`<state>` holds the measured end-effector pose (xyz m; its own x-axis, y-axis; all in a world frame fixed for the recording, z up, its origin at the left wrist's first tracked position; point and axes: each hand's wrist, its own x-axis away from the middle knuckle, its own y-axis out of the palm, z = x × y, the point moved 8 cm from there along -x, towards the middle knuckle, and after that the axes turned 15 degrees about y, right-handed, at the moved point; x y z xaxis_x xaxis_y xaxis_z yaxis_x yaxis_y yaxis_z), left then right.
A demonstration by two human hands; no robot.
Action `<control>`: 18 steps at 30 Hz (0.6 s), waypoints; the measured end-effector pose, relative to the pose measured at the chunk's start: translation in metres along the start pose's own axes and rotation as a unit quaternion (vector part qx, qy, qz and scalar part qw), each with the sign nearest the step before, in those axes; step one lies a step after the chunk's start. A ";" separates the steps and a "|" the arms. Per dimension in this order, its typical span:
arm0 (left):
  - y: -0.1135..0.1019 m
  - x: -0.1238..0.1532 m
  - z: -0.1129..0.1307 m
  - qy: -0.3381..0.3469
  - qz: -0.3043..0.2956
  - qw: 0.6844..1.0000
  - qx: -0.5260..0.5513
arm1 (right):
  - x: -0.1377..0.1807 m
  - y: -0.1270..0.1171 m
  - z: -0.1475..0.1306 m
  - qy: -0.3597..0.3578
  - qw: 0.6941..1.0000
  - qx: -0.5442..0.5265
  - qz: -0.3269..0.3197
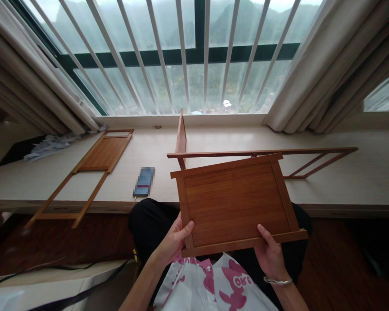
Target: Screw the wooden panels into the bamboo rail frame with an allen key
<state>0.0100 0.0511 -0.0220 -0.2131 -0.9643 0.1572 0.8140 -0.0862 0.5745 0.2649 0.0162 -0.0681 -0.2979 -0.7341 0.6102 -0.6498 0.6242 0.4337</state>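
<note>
From head height, the one camera looked down closely on the wooden panel [235, 203] and forward to the window [168, 56].

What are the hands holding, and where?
A framed wooden panel: the left hand grips its left edge, the right hand its near edge.

A: Gripping what, just below centre?
B: A framed wooden panel [235, 203], with the left hand [175, 239] near its lower left corner and the right hand [272, 257] at its bottom edge.
A: And farther left?
B: Overhanging the pale ledge [230, 136], a wooden frame [102, 151] near a phone [144, 181].
</note>
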 end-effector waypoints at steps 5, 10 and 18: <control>0.007 0.000 0.019 0.018 -0.053 0.995 -0.085 | -0.002 -0.007 0.007 0.037 0.999 -0.010 0.005; 0.030 -0.002 0.045 0.040 -0.093 0.987 -0.121 | -0.002 -0.011 0.013 0.050 0.999 -0.021 0.006; 0.072 -0.008 0.059 0.074 -0.159 0.964 -0.199 | -0.008 -0.013 0.016 0.062 0.998 -0.031 0.001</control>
<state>0.0388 0.0676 0.0655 -0.4296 -0.8963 -0.1099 0.8696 -0.4435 0.2172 0.2647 0.0097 -0.0888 -0.2076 -0.6961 0.6872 -0.6028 0.6444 0.4705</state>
